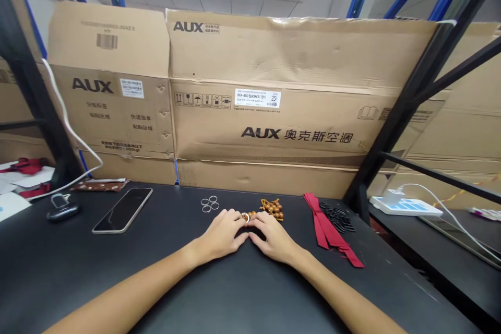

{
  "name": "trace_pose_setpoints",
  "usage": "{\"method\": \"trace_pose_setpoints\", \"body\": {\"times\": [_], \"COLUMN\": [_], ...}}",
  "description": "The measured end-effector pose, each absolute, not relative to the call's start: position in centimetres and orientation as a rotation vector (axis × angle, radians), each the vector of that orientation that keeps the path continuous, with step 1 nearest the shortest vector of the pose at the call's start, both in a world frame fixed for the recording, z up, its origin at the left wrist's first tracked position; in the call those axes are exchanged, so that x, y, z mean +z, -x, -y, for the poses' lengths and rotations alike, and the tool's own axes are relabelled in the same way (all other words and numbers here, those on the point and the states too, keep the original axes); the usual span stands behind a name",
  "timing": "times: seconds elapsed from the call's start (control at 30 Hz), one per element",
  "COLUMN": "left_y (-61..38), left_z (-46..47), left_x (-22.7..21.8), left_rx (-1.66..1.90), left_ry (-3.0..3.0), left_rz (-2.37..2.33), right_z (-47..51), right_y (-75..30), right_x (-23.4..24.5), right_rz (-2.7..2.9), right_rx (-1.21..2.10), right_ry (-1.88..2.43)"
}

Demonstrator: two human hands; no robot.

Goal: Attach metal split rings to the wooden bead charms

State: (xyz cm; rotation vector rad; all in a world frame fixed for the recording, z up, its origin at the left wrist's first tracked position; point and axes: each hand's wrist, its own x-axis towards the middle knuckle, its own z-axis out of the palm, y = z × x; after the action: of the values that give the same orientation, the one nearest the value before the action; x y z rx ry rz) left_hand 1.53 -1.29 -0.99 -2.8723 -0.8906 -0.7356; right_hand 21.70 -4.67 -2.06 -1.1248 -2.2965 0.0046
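Both my hands rest on the black table (219,292), fingertips meeting at a small metal ring (246,217). My left hand (221,234) has its fingers curled and pinched at that ring. From the other side, my right hand (274,237) pinches the same ring. Just beyond the fingertips lies a small pile of brown wooden gourd-shaped beads (272,209). Three loose metal rings (210,203) lie to the left of the hands.
Red ribbons (326,227) and a heap of black loops (338,216) lie to the right. A phone (122,210) and a dark key fob (61,211) sit at the left. AUX cardboard boxes (274,115) wall the back. A white power strip (405,206) lies beyond the black shelf post.
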Motion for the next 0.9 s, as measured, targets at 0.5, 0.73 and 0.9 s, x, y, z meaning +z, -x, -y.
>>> {"method": "trace_pose_setpoints", "body": {"times": [0.5, 0.73, 0.9], "left_y": [-0.1, -0.2, -0.2], "left_z": [-0.5, -0.2, -0.1], "left_x": [-1.4, -1.3, -1.4], "left_rx": [-0.542, -0.522, -0.518], "left_ry": [3.051, 3.02, 3.018], "left_rz": [0.966, 1.023, 1.024], "right_z": [4.5, 4.7, 4.7], "right_y": [-22.4, -22.2, -22.2], "right_x": [-2.3, -1.6, -1.8], "right_rz": [2.341, 2.334, 2.334], "right_rx": [0.212, 0.259, 0.243], "right_ry": [1.386, 1.437, 1.432]}}
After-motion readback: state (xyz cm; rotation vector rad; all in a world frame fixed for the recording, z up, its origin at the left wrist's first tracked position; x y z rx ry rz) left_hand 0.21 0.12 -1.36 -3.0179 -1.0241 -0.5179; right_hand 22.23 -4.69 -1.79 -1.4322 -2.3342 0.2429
